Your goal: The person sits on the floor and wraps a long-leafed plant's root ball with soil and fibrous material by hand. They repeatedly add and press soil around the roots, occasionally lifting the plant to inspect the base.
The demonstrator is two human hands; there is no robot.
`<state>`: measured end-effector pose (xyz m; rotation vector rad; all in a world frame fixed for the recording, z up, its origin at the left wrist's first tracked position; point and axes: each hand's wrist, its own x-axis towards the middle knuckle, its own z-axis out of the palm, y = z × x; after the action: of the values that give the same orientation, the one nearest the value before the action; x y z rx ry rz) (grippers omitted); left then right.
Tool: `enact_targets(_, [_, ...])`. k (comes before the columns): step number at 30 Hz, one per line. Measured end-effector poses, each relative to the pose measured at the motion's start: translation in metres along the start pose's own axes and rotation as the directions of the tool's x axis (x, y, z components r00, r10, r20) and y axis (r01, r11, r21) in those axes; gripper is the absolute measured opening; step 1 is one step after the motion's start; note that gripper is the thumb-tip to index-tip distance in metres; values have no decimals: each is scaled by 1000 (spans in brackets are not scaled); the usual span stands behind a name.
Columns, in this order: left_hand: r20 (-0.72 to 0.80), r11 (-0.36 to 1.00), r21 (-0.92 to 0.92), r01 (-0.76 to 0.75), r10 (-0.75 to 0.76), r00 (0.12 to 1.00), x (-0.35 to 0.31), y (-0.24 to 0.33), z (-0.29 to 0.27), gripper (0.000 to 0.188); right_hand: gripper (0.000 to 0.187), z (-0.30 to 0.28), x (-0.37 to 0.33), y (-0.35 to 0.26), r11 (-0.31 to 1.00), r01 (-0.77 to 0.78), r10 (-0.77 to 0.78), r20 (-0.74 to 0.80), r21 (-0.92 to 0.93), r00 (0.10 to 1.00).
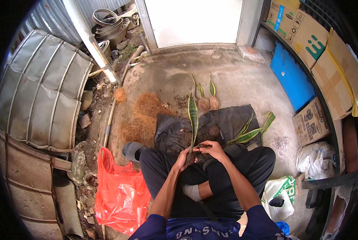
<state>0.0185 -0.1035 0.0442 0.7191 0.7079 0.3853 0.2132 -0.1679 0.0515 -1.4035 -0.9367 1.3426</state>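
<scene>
My left hand [183, 159] is closed around the dark soil at the base of a snake plant [193, 116], over my crossed legs. The plant's single yellow-edged leaf stands upright. At the same base, my right hand [212, 149] presses its bent fingers from the right; its fingertips are partly hidden. In front of my hands lies a black plastic sheet [169, 132], with a round dark soil ball [214, 131] on it. Cut snake plant leaves [245, 137] rest across its right side. Beyond the sheet stand plants with wrapped round bases [214, 103].
Brown coconut-like fibre [141, 124] is heaped left of the sheet. A red plastic bag [121, 192] lies by my left knee, and a white-green bag [281, 196] by my right. Cardboard boxes [303, 36] fill a rack at right. A white door [193, 22] is ahead.
</scene>
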Motion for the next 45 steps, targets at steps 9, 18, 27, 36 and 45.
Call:
enact_targets(9, [-87,1000,-18,-4,2,996,1,0,1,49,38,-2,4,4,998,4,-3,15,-58,1000])
enact_targets(18, [-110,998,61,9,-2,994,-1,2,5,49,25,-3,-1,-7,918,40,-76,-77,-395,994])
enact_targets(27, [-137,996,88,4,8,991,-1,2,9,46,20,-3,3,2,963,-35,18,-65,-267,998])
enact_targets(36, [-100,995,95,5,4,995,2,-1,3,48,22,-9,5,7,983,48,-80,-180,-176,980])
enact_targets(45, [-115,1000,-22,-5,3,993,3,-3,-4,49,34,-6,-2,-2,838,26,-233,-314,-545,921])
